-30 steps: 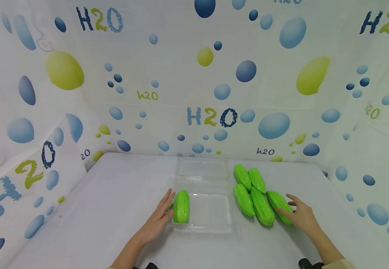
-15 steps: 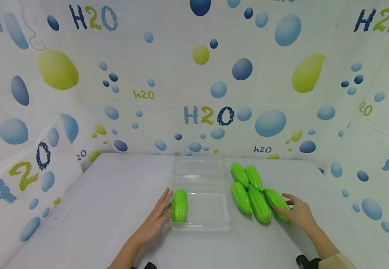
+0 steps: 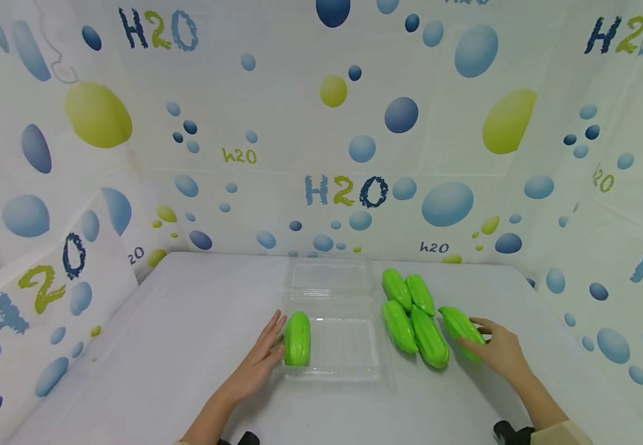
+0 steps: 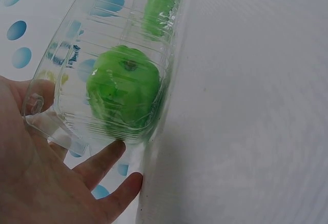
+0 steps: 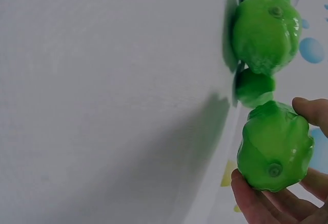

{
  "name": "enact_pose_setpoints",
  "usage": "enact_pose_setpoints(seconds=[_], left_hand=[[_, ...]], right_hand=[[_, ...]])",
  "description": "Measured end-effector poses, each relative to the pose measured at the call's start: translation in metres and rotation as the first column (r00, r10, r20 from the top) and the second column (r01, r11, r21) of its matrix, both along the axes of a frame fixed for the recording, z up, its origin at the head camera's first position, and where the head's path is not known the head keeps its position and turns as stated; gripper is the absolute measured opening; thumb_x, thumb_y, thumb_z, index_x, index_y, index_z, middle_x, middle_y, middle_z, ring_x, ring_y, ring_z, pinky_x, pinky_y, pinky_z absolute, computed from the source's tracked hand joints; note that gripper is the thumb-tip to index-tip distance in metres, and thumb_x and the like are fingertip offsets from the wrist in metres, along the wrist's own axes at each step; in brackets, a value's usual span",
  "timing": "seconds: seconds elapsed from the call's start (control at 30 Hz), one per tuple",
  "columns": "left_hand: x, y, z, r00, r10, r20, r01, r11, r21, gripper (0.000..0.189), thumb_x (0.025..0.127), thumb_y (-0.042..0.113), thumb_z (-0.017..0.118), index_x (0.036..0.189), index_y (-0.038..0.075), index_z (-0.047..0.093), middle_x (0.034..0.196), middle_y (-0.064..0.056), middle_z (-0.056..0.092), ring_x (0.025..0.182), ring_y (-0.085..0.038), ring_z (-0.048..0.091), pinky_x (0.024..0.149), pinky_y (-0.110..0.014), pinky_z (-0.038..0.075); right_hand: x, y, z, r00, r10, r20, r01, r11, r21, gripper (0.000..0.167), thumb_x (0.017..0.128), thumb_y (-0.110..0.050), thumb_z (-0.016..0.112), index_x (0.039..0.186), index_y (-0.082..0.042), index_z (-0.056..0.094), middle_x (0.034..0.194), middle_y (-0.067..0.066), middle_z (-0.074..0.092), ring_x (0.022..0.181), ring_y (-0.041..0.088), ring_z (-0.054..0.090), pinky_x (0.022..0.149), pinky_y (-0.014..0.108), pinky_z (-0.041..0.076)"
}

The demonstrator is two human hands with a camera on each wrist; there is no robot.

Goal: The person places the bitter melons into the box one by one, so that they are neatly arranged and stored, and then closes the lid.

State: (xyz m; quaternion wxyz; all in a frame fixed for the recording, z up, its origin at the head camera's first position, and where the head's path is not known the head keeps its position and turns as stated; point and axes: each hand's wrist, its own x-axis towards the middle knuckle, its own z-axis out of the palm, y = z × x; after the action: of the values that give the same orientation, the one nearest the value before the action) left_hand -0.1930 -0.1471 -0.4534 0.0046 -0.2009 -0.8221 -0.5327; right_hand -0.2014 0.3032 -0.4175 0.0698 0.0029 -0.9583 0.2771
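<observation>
My right hand [image 3: 500, 355] grips a plump green ribbed vegetable [image 3: 456, 322], thumb on one side and fingers on the other. The right wrist view shows this vegetable [image 5: 275, 147] end-on with a small stem scar, raised off the table and apart from its shadow. Along the left wall of a clear plastic clamshell box [image 3: 346, 346] rests my left hand [image 3: 257, 364], its fingers extended. Its fingertips [image 4: 119, 147] are right at the plastic in the left wrist view. One similar green vegetable [image 3: 297, 340] lies lengthwise at the left inside the box.
Several more green vegetables [image 3: 401, 327] lie grouped on the white table [image 3: 199, 315], right of the box. The box's transparent lid [image 3: 330, 278] lies folded back toward the rear. A curtain [image 3: 277, 123] with coloured ovals hangs behind the table and along both sides.
The vegetable in my right hand has lifted and shifted slightly right, away from the group. My left hand has stayed by the box. The head view has shifted a little.
</observation>
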Motion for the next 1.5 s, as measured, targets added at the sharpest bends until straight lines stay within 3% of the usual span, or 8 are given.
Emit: enact_pose_setpoints(seconds=[0.23, 0.47, 0.83, 1.1, 1.5], left_hand=[[0.002, -0.001, -0.002, 1.0, -0.003, 0.02, 0.003, 1.0, 0.005, 0.053, 0.098, 0.018, 0.041, 0.146, 0.011, 0.021, 0.153, -0.009, 0.005, 0.129, -0.04, 0.029, 0.101, -0.056, 0.026], [-0.005, 0.0, 0.0, 1.0, -0.009, 0.003, 0.009, 0.999, -0.04, 0.052, 0.099, 0.019, 0.038, 0.147, 0.011, 0.018, 0.153, -0.008, 0.002, 0.129, -0.039, 0.03, 0.102, -0.056, 0.025], [-0.006, -0.001, 0.004, 1.0, -0.015, 0.001, 0.015, 0.999, -0.037, 0.052, 0.098, 0.017, 0.039, 0.147, 0.01, 0.019, 0.153, -0.007, 0.003, 0.129, -0.039, 0.029, 0.102, -0.056, 0.025], [-0.004, 0.0, 0.003, 1.0, -0.002, -0.03, 0.001, 0.999, -0.053, 0.052, 0.099, 0.016, 0.038, 0.146, 0.007, 0.018, 0.152, -0.013, 0.004, 0.128, -0.043, 0.03, 0.1, -0.059, 0.025], [-0.004, -0.001, 0.003, 1.0, -0.006, 0.002, 0.006, 0.999, -0.037, 0.052, 0.099, 0.018, 0.039, 0.147, 0.011, 0.019, 0.153, -0.009, 0.003, 0.129, -0.04, 0.03, 0.101, -0.056, 0.026]], right_hand=[[0.003, -0.002, 0.007, 1.0, 0.019, -0.013, -0.02, 0.999, -0.027, 0.068, 0.08, -0.038, 0.069, 0.123, 0.01, 0.048, 0.109, 0.036, 0.054, 0.093, 0.047, 0.056, 0.061, 0.041, 0.053], [0.003, -0.014, 0.02, 0.999, 0.04, -0.028, -0.041, 0.998, -0.045, 0.066, 0.081, -0.038, 0.068, 0.125, 0.007, 0.048, 0.112, 0.035, 0.053, 0.088, 0.044, 0.059, 0.06, 0.039, 0.053], [-0.001, -0.034, 0.032, 0.995, 0.08, -0.052, -0.083, 0.994, -0.067, 0.063, 0.081, -0.038, 0.069, 0.126, 0.002, 0.051, 0.115, 0.029, 0.055, 0.09, 0.039, 0.059, 0.064, 0.039, 0.053], [-0.005, -0.046, 0.039, 0.994, 0.099, -0.044, -0.102, 0.991, -0.084, 0.063, 0.081, -0.039, 0.068, 0.127, 0.0, 0.051, 0.115, 0.026, 0.056, 0.093, 0.036, 0.058, 0.068, 0.039, 0.052], [-0.011, -0.066, 0.047, 0.989, 0.134, -0.055, -0.14, 0.984, -0.112, 0.062, 0.08, -0.039, 0.069, 0.127, -0.002, 0.052, 0.115, 0.023, 0.057, 0.093, 0.034, 0.058, 0.07, 0.04, 0.051]])
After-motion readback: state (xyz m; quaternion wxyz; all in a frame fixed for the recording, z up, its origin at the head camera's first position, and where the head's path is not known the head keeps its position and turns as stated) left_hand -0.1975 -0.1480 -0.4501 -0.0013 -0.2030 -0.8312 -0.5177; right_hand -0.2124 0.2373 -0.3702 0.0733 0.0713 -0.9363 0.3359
